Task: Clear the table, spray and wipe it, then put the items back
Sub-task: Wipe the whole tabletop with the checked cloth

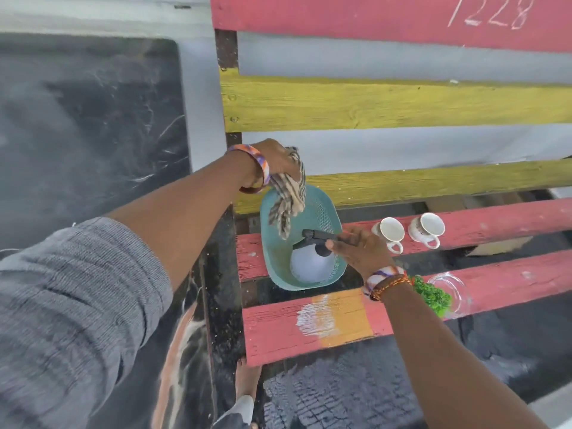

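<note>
Slats painted red, with gaps between them, make up the bench seat [309,332], and one slat carries a patch of orange and a smear of white paint; behind it the backrest [387,103] is formed of yellow and red boards set against a pale grey wall. Dark, scuffed ground is seen to the left and below. "228" is chalked in white on the top red board [495,12], after a slanted stroke. A teal perforated basket [278,261] is placed at the left end of the seat, and a white spray bottle [309,263] with a black head stands inside it. The bottle's head is gripped by the right hand [360,250]. A striped cloth [288,193] is held bunched in the left hand [274,161] above the basket's rim. Two white cups [391,233] lie tipped on a slat to the right, and a clear glass dish [455,292] with green leaves [431,295] rests nearer.
</note>
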A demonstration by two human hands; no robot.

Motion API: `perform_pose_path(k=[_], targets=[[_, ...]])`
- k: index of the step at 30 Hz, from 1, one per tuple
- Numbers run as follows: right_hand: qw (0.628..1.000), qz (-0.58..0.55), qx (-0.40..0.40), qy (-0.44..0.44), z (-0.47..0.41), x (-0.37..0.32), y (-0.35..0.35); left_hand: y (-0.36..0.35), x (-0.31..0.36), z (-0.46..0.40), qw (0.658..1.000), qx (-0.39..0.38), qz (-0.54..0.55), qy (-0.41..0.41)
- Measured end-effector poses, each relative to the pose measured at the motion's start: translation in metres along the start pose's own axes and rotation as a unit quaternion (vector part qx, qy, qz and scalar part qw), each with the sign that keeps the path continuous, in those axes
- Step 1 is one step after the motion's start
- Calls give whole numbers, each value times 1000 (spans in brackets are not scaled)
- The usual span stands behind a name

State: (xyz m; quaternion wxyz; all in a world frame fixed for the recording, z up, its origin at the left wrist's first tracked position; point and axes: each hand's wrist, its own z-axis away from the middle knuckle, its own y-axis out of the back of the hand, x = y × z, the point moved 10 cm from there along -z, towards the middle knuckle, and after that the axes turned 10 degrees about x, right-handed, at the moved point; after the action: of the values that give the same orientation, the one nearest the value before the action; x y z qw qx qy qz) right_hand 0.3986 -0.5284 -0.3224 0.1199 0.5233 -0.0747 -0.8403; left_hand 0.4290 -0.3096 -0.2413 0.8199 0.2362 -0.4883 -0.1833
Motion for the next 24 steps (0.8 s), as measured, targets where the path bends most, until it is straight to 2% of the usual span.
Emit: perform_pose_path(k=[2, 5, 8, 11, 13, 15, 19, 22, 24], targets=[[999, -8, 40, 25, 16, -17, 7, 18, 0, 18, 998, 27, 50, 5], [992, 39, 77, 89, 42, -49, 12, 41, 6, 50, 991, 62, 121, 13], [982, 45, 64, 173, 85, -94, 0, 58, 23, 88, 983, 71, 166, -17], [964, 68, 18, 258, 135, -138, -29, 73, 44, 129, 977, 67, 199, -27], [947, 97, 4, 307, 166, -164, -46, 83, 56, 160, 981, 55, 181, -43], [930, 117, 23, 347, 186, -186, -50, 95, 65, 190, 984, 48, 161, -61], [939, 80, 20, 333, 213, -214, -58, 117, 63, 226, 982, 37, 167, -85], [963, 5, -35, 267, 233, -224, -77, 128, 43, 249, 984, 46, 149, -81], [969, -27, -43, 241, 244, -232, -88, 133, 30, 263, 984, 54, 153, -70]])
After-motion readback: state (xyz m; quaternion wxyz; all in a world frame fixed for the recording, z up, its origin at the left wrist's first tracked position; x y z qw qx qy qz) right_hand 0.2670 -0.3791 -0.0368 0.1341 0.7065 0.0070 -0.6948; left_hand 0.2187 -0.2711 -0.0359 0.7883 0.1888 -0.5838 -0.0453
